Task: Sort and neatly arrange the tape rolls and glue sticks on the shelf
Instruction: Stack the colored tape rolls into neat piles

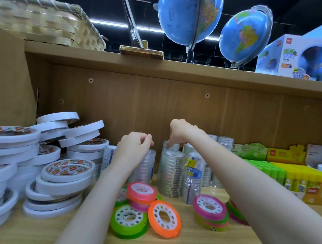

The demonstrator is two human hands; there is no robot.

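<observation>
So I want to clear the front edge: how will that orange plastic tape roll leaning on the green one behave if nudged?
The orange tape roll stands tilted on its rim against the green tape roll, so it would probably topple flat or roll away. It looks light; its glossy side may slip.

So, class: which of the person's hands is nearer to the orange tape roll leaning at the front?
Left. The left hand rests on a clear tape stack directly behind the orange tape roll; the right hand is higher, farther back and to the right.
</observation>
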